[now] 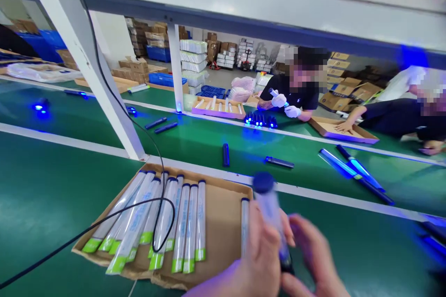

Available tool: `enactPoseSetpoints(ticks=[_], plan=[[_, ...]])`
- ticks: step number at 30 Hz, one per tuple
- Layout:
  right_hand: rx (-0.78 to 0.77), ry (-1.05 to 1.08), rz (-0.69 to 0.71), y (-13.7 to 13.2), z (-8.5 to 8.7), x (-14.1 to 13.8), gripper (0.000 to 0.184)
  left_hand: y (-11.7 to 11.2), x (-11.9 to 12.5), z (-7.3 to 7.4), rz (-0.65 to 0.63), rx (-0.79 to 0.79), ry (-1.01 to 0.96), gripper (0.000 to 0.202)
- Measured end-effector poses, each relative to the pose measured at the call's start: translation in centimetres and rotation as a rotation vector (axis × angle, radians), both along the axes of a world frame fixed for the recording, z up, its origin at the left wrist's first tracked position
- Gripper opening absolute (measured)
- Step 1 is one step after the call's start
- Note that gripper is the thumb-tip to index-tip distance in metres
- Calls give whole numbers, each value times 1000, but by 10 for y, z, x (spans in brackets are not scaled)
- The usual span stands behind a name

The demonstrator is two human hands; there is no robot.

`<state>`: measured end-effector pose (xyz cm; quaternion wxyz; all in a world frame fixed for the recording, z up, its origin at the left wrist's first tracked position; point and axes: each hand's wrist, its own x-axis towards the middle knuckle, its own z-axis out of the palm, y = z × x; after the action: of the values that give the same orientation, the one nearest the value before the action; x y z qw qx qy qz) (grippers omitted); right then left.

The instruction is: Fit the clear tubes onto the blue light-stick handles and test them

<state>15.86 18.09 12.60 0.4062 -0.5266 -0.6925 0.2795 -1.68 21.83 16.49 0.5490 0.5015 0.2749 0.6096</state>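
Note:
My left hand [259,255] is wrapped around a clear tube with a blue cap [268,209], held upright above the green table. My right hand [313,260] sits close beside it, fingers curled near the tube's dark lower end; both hands are motion-blurred. Just left of my hands lies a shallow cardboard tray [223,222] holding several white tubes with green ends [163,222] in a row, and one more tube [245,222] by the tray's right wall.
A black cable [104,222] loops over the tray. A white frame post [104,83] stands behind it. Dark blue tubes [278,162] lie on the green belt [195,139]. Across it, a person with white gloves [285,104] and another person [400,111] work at cardboard trays.

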Motion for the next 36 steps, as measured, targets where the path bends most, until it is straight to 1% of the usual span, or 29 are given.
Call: enactPoseSetpoints(ticks=[1, 2, 3, 4, 5, 6, 8, 9, 10, 11, 12, 14, 15, 16, 17, 18, 20, 21, 23, 24, 26, 28, 30, 33, 35, 36], plan=[[-60, -1, 31, 9, 3, -19, 57, 10, -10, 9, 52, -55, -34, 61], [-105, -17, 46, 22, 7, -34, 47, 21, -24, 17, 106, -97, 4, 54], [-132, -47, 37, 42, 12, -45, 41, 32, -40, 24, 153, -112, 133, 45], [-127, -95, -1, 67, 16, -51, 41, 42, -57, 27, 220, -112, 331, 41], [-114, -153, -64, 97, 20, -55, 43, 51, -73, 28, 276, -107, 599, 41], [-118, -199, -122, 131, 24, -55, 44, 58, -89, 25, 311, -132, 892, 41], [-176, -293, -232, 201, 28, -53, 39, 65, -112, 12, 291, -251, 1418, 36], [-211, -335, -277, 233, 28, -52, 35, 66, -118, 4, 260, -312, 1600, 36], [-247, -372, -316, 259, 27, -51, 33, 64, -122, -4, 232, -350, 1720, 38], [-278, -404, -352, 279, 25, -51, 33, 62, -123, -11, 216, -358, 1790, 42], [-305, -430, -385, 294, 23, -53, 33, 59, -123, -15, 211, -346, 1824, 47], [-328, -463, -443, 308, 15, -59, 35, 54, -123, -19, 204, -334, 1820, 57], [-326, -469, -465, 309, 10, -63, 36, 53, -124, -19, 191, -339, 1775, 58], [-320, -467, -480, 309, 6, -68, 38, 52, -127, -17, 181, -345, 1691, 55], [-316, -458, -483, 309, 2, -74, 39, 51, -131, -16, 176, -344, 1565, 49], [-317, -442, -477, 308, -2, -80, 39, 51, -135, -15, 179, -339, 1396, 41], [-343, -388, -443, 307, -5, -89, 38, 54, -142, -13, 200, -370, 951, 29], [-361, -348, -414, 306, -5, -91, 36, 56, -143, -11, 209, -428, 710, 27], [-381, -240, -332, 296, 0, -92, 31, 61, -142, -5, 219, -579, 267, 28], [-382, -170, -277, 287, 4, -91, 29, 64, -139, -1, 221, -642, 80, 29], [-376, 0, -138, 255, 16, -88, 30, 70, -131, 10, 219, -704, -209, 26], [-383, 196, 22, 208, 30, -86, 37, 77, -123, 21, 214, -709, -405, 16], [-427, 387, 174, 155, 42, -87, 48, 84, -117, 30, 234, -679, -519, 15], [-543, 610, 319, 83, 53, -93, 59, 92, -111, 39, 281, -544, -598, 35], [-619, 752, 368, 48, 54, -99, 59, 94, -108, 44, 317, -477, -625, 45], [-653, 831, 389, 35, 53, -103, 56, 94, -107, 47, 340, -467, -640, 46]])
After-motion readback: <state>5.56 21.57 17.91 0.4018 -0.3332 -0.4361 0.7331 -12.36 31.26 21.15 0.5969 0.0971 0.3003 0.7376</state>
